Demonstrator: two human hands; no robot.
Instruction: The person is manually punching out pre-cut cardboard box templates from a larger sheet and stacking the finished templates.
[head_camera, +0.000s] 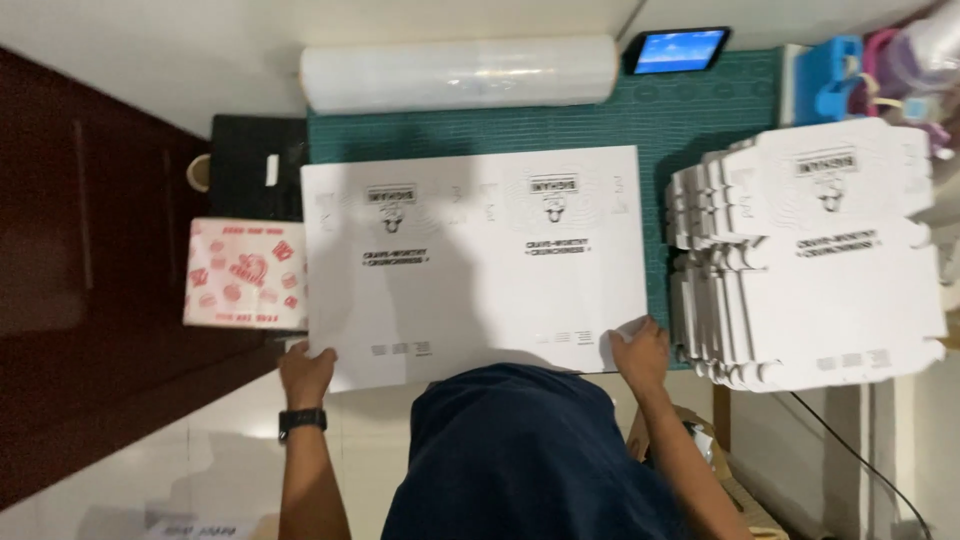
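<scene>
Flat white printed cardboard sheet (475, 265) spread unfolded across the green mat (690, 130) on the bench. Left hand (305, 372) pinching the sheet's near left corner, right hand (640, 350) gripping the near right edge, fingers curled over it. No fold made yet, by the look of it: every panel lying level. Just beside on the right, a tall stack of die-cut white blanks (810, 260) waiting. Roll of clear film (460, 72) beyond the sheet, a red-patterned box (245, 275) at its left.

flat white sheet (475, 265): 1 | film roll (460, 73): 1 | phone (678, 50): 1 | hands: 2
</scene>
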